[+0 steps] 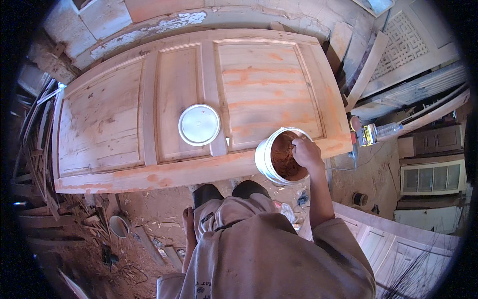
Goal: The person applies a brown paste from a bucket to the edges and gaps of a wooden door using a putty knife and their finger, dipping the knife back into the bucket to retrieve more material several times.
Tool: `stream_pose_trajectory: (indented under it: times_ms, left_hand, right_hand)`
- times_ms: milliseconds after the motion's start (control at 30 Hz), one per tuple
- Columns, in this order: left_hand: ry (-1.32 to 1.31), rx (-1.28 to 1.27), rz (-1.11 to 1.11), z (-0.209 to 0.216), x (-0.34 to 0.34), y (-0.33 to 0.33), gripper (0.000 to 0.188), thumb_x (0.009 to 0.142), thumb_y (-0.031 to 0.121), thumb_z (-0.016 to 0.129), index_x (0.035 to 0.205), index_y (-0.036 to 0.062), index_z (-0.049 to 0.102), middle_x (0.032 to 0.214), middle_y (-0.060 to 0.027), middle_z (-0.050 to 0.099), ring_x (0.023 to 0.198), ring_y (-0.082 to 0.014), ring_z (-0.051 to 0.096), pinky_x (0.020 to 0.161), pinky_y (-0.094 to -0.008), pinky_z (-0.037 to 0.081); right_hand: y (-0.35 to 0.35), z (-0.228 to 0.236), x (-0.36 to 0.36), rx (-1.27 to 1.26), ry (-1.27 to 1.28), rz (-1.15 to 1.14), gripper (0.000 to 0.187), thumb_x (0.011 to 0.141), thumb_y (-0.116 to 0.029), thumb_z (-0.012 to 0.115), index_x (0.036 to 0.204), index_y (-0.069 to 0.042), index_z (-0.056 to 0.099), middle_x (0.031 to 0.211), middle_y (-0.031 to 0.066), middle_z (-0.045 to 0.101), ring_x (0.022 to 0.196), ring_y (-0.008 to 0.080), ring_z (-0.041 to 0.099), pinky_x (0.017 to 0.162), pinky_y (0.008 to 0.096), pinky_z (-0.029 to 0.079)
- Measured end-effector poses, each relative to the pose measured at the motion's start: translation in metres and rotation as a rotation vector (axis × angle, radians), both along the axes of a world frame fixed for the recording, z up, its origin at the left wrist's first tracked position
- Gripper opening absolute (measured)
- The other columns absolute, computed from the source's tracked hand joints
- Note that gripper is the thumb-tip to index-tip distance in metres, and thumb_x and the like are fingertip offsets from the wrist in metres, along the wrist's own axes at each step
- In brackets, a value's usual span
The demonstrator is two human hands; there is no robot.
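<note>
My right hand (305, 153) reaches into a white bucket (266, 162) of reddish-brown paste (285, 162). Its fingers are closed; what they grip, if anything, is hidden against the paste. The bucket stands at the near edge of a large wooden panelled door (184, 172) lying flat before me. Orange-brown smears streak its right panel (264, 79) and near rail. A round white lid (199, 124) rests on the narrow middle panel, left of the bucket. Low at my left side hangs my left hand (188, 218), away from the door; its fingers are too small to make out.
Scrap wood (37, 149) is piled at the left, with another bucket (119, 226) on the littered floor. A plastic bottle (388, 129) and small containers sit beyond the door's right end. Another panelled door (393, 244) lies behind my right side. Boards lean at the far right.
</note>
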State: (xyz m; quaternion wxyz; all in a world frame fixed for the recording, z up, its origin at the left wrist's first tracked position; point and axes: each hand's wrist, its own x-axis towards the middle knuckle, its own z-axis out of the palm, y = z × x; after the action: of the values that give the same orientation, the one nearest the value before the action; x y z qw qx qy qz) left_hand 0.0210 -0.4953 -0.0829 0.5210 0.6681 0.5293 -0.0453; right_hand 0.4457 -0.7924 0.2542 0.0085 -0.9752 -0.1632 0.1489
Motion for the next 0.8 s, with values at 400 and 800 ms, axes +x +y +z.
stream_pose_trajectory:
  times_ms: [400,800]
  left_hand:
    - [-0.047,-0.061,0.128,-0.029,-0.051,0.01,0.045,0.093,0.038,0.051,0.106,-0.0042,0.061,0.094,-0.0168,0.068,0.08,-0.0248,0.065,0.07,-0.0345,0.051]
    - [-0.09,-0.215,0.234,-0.007,-0.018,0.046,0.046,0.094,0.039,0.049,0.115,-0.0007,0.056,0.101,-0.0156,0.066,0.088,-0.0216,0.065,0.065,-0.0314,0.05]
  right_hand:
    - [-0.019,0.043,-0.003,0.217,0.283,0.253,0.019,0.077,-0.012,0.057,0.087,-0.005,0.07,0.09,0.0213,0.067,0.088,0.0342,0.065,0.083,0.0449,0.051]
    - [0.021,-0.027,0.038,-0.111,0.101,0.219,0.014,0.074,-0.011,0.057,0.077,-0.003,0.069,0.082,0.0221,0.066,0.084,0.0377,0.066,0.078,0.0457,0.052]
